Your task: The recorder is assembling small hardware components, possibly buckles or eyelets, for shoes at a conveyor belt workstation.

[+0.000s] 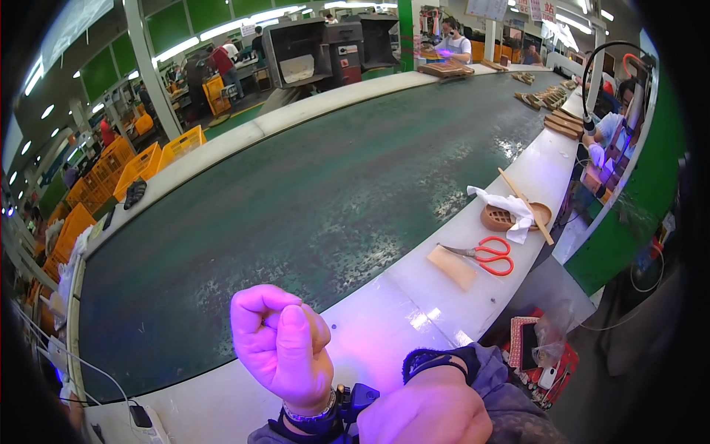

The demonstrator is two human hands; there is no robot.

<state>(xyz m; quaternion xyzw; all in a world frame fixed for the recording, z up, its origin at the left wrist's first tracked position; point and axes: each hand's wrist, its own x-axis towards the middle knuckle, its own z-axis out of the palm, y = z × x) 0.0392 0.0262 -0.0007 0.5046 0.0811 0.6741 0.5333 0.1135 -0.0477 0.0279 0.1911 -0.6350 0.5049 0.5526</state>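
My left hand [281, 346] is raised over the near edge of the green conveyor belt [296, 207]. It is closed in a fist, thumb laid over the curled fingers, with nothing showing in it. A black device [360, 400] sits at its wrist, beside a metal-looking bracelet [310, 414]. Bent across toward that wrist, my right hand [425, 407] reaches the device with its back turned up; its fingers are hidden. A black band [436, 358] circles the right wrist. Purple light falls on both hands.
On the white ledge to the right lie red-handled scissors [494, 256], a cream block [451, 267], a brown grid-patterned sole [495, 217], a white cloth [520, 220] and a wooden stick [526, 206]. Farther along are stacked soles [563, 124] and a co-worker [610, 133]. Yellow crates [140, 174] stand left.
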